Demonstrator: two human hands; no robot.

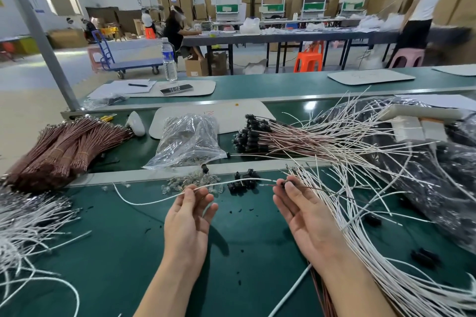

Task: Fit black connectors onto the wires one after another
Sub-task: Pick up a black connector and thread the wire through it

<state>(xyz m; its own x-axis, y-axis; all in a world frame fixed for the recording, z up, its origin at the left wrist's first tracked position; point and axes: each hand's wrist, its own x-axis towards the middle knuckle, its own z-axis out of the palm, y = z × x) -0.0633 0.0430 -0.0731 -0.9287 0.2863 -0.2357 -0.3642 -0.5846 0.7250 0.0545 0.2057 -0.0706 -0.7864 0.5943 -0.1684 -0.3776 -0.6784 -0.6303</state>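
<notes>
head view. a low metal rail (154, 175) crosses the green bench (116, 252) just behind the pile of black connectors (243, 184). the widest bare mat lies on the near side of that pile, between the forearms. left of the pile the left hand (189, 216) pinches a white wire (206, 186), whose free end reaches across above the pile. right of the pile the right hand (304, 211) pinches one black connector (286, 183) at its fingertips, a brown wire (322, 188) running from it. loose white wires (360, 226) crowd the mat right of the pile. behind the pile and left, beyond the rail, a clear bag (188, 139) holds small clear parts (185, 158); more lie loose just left of the pile.
</notes>
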